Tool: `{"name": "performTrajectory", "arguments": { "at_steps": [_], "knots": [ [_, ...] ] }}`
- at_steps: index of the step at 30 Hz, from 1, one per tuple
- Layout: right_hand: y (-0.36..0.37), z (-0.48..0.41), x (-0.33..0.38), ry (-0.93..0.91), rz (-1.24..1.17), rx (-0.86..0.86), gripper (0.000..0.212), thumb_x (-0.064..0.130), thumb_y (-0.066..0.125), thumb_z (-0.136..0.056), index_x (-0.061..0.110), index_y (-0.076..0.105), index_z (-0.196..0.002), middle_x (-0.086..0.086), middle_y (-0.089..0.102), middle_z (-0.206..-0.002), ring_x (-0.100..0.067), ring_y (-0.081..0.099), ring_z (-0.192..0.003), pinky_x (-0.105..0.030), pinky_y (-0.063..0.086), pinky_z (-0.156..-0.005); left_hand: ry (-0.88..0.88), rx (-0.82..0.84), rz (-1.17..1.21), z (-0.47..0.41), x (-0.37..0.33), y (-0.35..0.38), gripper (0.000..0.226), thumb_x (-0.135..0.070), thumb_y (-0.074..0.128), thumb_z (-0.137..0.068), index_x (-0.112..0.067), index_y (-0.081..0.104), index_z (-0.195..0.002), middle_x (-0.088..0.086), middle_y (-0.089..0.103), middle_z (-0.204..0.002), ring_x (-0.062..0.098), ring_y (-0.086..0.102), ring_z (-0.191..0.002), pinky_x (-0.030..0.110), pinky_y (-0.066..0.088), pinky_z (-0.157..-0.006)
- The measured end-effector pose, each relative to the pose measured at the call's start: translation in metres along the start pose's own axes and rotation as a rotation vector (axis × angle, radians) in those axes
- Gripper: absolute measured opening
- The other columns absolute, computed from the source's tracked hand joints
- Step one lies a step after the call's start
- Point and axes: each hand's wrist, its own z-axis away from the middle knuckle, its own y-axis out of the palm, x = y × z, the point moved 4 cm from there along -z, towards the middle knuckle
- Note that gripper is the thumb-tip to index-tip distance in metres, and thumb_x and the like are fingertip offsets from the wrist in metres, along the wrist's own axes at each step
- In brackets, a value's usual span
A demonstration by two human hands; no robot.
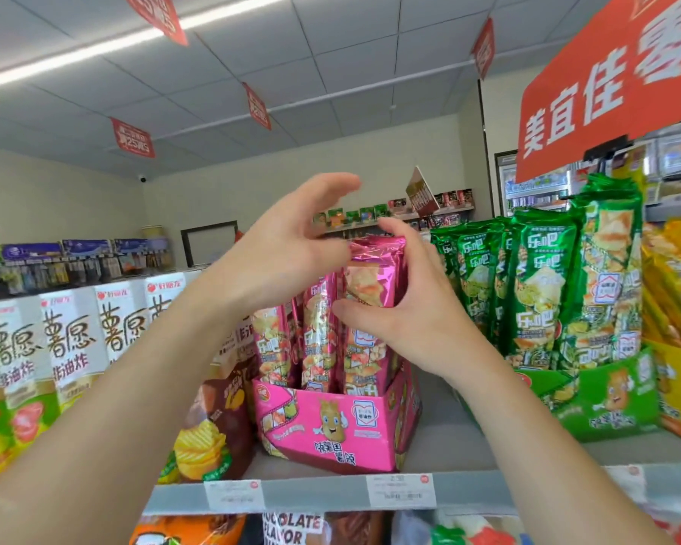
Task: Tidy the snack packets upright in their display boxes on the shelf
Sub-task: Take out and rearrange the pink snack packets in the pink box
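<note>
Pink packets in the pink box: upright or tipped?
Upright. The pink packets stand on end in the pink box; the right hand grips one.

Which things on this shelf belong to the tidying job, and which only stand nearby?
Job: pink packets, pink display box, left hand, right hand gripping a packet, green packets, green box.
Only nearby: white cartons, brown crisp bag, price labels, red sign.
</note>
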Motion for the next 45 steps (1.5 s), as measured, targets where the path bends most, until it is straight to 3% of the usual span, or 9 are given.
{"name": "performTrajectory", "arguments": {
  "at_steps": [3, 6, 18, 22, 26, 30, 34, 41, 45],
  "knots": [
    [0.005, -0.009, 0.001, -0.022, -0.217, 0.155, 0.093, 0.026, 0.088, -0.061, 0.044, 0.036, -0.135, 0.007, 0.061, -0.123, -0.01, 0.067, -0.103, -0.026, 0.053, -0.088, 0.017, 0.205, -0.471, -0.006, 0.005, 0.001, 0.071, -0.018, 0.065, -0.072, -0.027, 0.043, -0.139, -0.01, 0.052, -0.131, -0.01, 0.052, -0.093, 0.0, 0.037, -0.074],
    [0.004, -0.021, -0.004, 0.023, -0.401, 0.242, 0.094, -0.001, 0.088, -0.061, 0.034, 0.042, -0.136, 0.003, 0.069, -0.115, -0.019, 0.07, -0.1, -0.031, 0.056, -0.087, -0.052, 0.334, -0.596, -0.019, 0.011, 0.004, 0.058, -0.023, 0.067, -0.078, -0.026, 0.048, -0.132, -0.005, 0.062, -0.112, 0.013, 0.059, -0.097, 0.026, 0.049, -0.081],
    [-0.003, -0.018, -0.023, 0.153, -0.512, 0.105, 0.074, 0.0, 0.08, -0.061, 0.033, 0.05, -0.12, -0.003, 0.075, -0.097, -0.022, 0.072, -0.087, -0.028, 0.057, -0.068, -0.008, 0.207, -0.989, -0.05, 0.034, -0.006, 0.048, -0.058, 0.054, -0.087, -0.025, 0.044, -0.12, -0.01, 0.051, -0.079, 0.015, 0.051, -0.069, 0.035, 0.048, -0.068],
    [-0.005, -0.016, -0.021, 0.151, -0.493, 0.083, 0.075, 0.006, 0.079, -0.056, 0.036, 0.051, -0.119, -0.001, 0.075, -0.097, -0.019, 0.072, -0.088, -0.033, 0.055, -0.072, -0.047, 0.46, -1.061, -0.061, 0.04, 0.013, 0.071, -0.053, 0.052, -0.09, -0.046, 0.014, -0.149, -0.006, 0.056, -0.124, 0.022, 0.055, -0.11, 0.038, 0.048, -0.085],
    [-0.006, -0.016, -0.021, 0.147, -0.493, 0.072, 0.081, 0.006, 0.079, -0.056, 0.04, 0.05, -0.123, 0.0, 0.075, -0.097, -0.018, 0.072, -0.086, -0.03, 0.055, -0.069, -0.022, 0.464, -1.16, -0.07, 0.042, 0.024, 0.057, -0.057, 0.05, -0.089, -0.042, 0.036, -0.142, 0.008, 0.039, -0.139, 0.029, 0.034, -0.132, 0.047, 0.041, -0.099],
    [-0.006, -0.017, -0.02, 0.135, -0.49, 0.061, 0.091, 0.0, 0.08, -0.059, 0.044, 0.045, -0.131, -0.002, 0.073, -0.104, -0.015, 0.072, -0.087, -0.023, 0.055, -0.069, -0.111, 0.515, -0.898, -0.075, 0.041, 0.027, 0.035, -0.038, 0.056, -0.093, -0.021, 0.053, -0.124, 0.001, 0.06, -0.113, 0.022, 0.057, -0.101, 0.037, 0.049, -0.087],
    [-0.009, -0.017, -0.02, 0.092, -0.406, 0.046, 0.093, -0.006, 0.083, -0.066, 0.044, 0.044, -0.134, 0.007, 0.074, -0.101, -0.012, 0.072, -0.091, -0.019, 0.055, -0.075, -0.072, 0.365, -0.794, -0.088, 0.031, 0.019, 0.013, -0.016, 0.066, -0.087, -0.027, 0.065, -0.093, -0.014, 0.055, -0.076, 0.006, 0.052, -0.068, 0.022, 0.038, -0.056],
    [-0.01, -0.015, -0.012, 0.141, -0.314, 0.106, 0.07, 0.036, 0.083, -0.063, 0.042, 0.05, -0.125, 0.011, 0.073, -0.106, -0.005, 0.07, -0.096, -0.016, 0.054, -0.072, 0.021, -0.297, -0.668, -0.091, 0.019, -0.018, 0.032, -0.011, 0.051, -0.094, -0.027, 0.067, -0.116, 0.001, 0.069, -0.117, 0.026, 0.061, -0.111, 0.036, 0.049, -0.09],
    [-0.012, -0.017, -0.008, 0.142, -0.317, 0.075, 0.064, 0.064, 0.076, -0.057, 0.053, 0.054, -0.116, 0.019, 0.068, -0.108, -0.003, 0.067, -0.1, -0.021, 0.051, -0.078, 0.159, -0.641, -0.604, -0.062, -0.007, -0.047, 0.033, -0.014, 0.046, -0.097, -0.025, 0.063, -0.123, 0.002, 0.068, -0.116, 0.029, 0.06, -0.109, 0.04, 0.046, -0.088]
  ]
}}
